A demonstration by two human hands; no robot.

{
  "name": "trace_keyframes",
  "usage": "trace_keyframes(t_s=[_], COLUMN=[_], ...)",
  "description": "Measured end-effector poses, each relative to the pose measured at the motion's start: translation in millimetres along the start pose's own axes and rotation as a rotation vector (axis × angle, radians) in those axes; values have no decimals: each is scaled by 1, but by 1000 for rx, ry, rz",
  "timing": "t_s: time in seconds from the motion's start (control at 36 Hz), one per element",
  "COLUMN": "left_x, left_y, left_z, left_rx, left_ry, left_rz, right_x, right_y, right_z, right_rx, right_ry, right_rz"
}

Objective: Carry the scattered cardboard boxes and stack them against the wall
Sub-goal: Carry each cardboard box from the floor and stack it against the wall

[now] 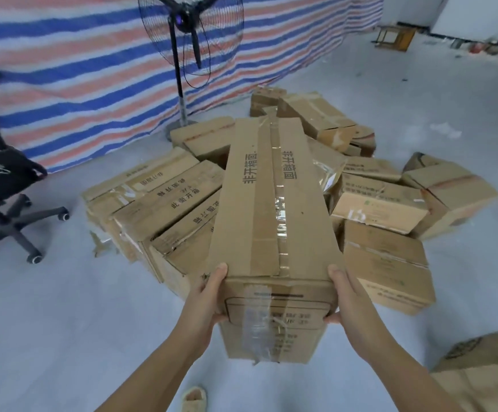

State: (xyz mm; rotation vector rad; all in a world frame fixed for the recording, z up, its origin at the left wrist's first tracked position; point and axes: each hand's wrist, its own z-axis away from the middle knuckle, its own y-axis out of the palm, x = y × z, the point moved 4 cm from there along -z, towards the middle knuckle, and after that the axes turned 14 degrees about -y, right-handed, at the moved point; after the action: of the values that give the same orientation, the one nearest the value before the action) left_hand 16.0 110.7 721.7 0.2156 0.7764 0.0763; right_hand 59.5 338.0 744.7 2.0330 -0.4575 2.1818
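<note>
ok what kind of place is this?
Probably a bare storeroom or unfinished workshop: a heap of taped cardboard boxes on a plain concrete floor, a striped tarp hung as a wall, and a standing fan.

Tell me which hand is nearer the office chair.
Left. The left hand grips the long box's near left corner, on the office chair's side; the right hand grips the opposite corner, farther away.
</note>
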Motion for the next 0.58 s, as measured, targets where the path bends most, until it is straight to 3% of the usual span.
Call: trace_keyframes(t_s=[0.28,0.58], left_x=[47,106], left_y=[57,10], left_z=[80,175], left_rx=[-151,-402], left_ry=[121,237], left_rz=[112,237], right_x=[14,23], right_y=[-69,-29], right_z=[33,86], right_rx=[170,439], right_ry=[-85,-142], right_rz=[-42,-111])
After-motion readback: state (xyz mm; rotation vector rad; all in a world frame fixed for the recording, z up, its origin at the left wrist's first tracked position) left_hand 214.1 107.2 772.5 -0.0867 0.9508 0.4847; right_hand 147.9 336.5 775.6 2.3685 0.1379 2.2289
